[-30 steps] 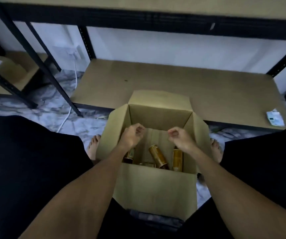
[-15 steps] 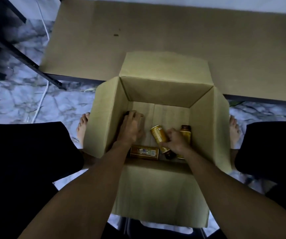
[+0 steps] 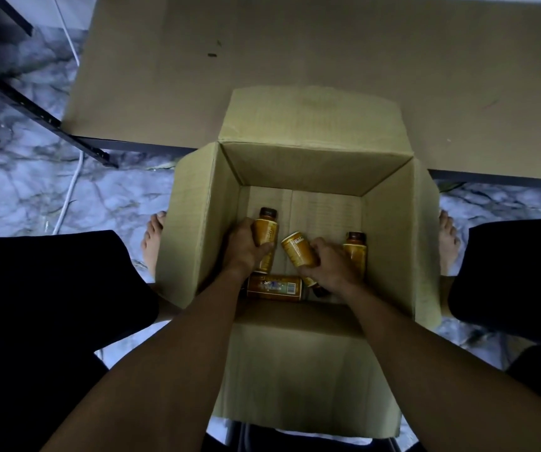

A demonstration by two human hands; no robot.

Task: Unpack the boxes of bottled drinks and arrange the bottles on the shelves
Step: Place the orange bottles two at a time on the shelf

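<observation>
Our left hand (image 3: pixel 246 251) is down inside the box (image 3: pixel 194 223), fingers and thumb curled round the middle of the amber left bottle (image 3: pixel 267 231). That bottle's dark cap points away from us, toward the far wall. We cannot tell whether it rests on the box bottom or is lifted off it.

Our right hand (image 3: pixel 331 267) is in the box too, wrapped round the tilted bottle (image 3: pixel 296 252). Its pale base points up and left toward the left bottle, and its dark cap shows below the hand, close to the near wall. The two held bottles are near each other but apart.

Just behind the right hand's knuckles lies the right bottle (image 3: pixel 355 252), by the right wall, cap away from us. We cannot tell if the hand touches it. A fourth bottle (image 3: pixel 274 287) lies crosswise along the near wall, label up, between our two wrists.

All four flaps of the box are folded out, and the far flap lies over the edge of the low shelf (image 3: pixel 295 60), a bare brown board. The box stands on the marbled floor (image 3: pixel 27 197) between our left foot (image 3: pixel 153 243) and right foot (image 3: pixel 448 243). A white cable (image 3: pixel 70 190) runs over the floor at the left, beside a black strut (image 3: pixel 34 115).
</observation>
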